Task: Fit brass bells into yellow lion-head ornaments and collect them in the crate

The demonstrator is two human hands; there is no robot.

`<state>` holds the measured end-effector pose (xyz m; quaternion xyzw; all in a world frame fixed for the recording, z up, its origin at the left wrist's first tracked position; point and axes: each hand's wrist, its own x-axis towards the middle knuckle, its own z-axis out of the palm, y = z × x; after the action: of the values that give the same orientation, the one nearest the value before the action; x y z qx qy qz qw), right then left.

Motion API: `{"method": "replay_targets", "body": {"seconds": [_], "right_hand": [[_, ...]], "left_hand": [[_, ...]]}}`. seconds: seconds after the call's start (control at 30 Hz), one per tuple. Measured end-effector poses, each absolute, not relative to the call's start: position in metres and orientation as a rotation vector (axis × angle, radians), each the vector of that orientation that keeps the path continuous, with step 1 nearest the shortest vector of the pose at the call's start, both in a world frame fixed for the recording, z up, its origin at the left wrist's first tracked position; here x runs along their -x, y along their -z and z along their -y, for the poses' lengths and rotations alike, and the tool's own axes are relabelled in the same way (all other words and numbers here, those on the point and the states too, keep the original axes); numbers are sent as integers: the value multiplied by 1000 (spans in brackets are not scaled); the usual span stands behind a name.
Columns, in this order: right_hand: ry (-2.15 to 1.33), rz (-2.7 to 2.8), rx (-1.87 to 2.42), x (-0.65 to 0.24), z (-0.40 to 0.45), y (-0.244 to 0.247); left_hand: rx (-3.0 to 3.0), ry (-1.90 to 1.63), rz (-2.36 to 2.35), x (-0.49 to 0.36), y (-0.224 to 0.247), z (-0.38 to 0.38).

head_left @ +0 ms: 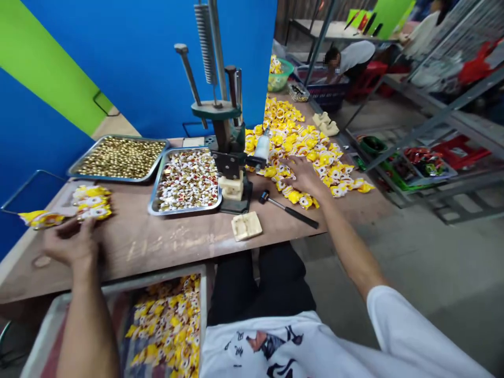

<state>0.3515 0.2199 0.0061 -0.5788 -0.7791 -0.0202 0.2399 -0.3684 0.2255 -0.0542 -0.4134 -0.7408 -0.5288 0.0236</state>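
My left hand is at the left of the table, its fingers partly bent and apart. Its fingertips are at the near edge of a small group of yellow-and-white toy figures; another yellow figure lies just left of them. My right hand reaches over a large pile of similar yellow figures, fingers spread and touching the near part of the pile. Between my hands stands a hand press with a cream block under its head.
A tray of gold domed pieces and a tray of small white, red and gold pieces stand left of the press. Before it lie a loose cream block and a hammer. A bin below holds yellow figures. A co-worker bends down behind.
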Motion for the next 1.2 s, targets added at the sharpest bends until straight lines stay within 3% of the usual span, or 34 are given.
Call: {"method": "replay_targets", "body": {"seconds": [0.1, 0.23, 0.5, 0.7, 0.8, 0.9, 1.0, 1.2], "right_hand": [[-42, 2187, 1607, -356, -244, -13], [-227, 2014, 1390, -361, -232, -25], [-1265, 1756, 798, -257, -123, -23], [-1807, 1346, 758, -192, -131, 7], [-1797, 1189, 811, -182, -149, 22], [-1521, 1163, 961, -187, -166, 31], [-1276, 1166, 1075, -208, -180, 34], [-1145, 1162, 1170, -251, -192, 29]], "left_hand": [[984, 1799, 2198, 352, 53, -224], [1123, 2022, 1876, 263, 56, -178], [3117, 2364, 1376, 43, 35, -87], [2712, 2412, 1337, 26, 65, -96], [2506, 2295, 1548, 25, 78, -106], [2228, 2181, 1712, 12, 79, -123], [2003, 2288, 1836, -5, 72, -141], [1943, 2117, 2059, -33, 52, -158]]}}
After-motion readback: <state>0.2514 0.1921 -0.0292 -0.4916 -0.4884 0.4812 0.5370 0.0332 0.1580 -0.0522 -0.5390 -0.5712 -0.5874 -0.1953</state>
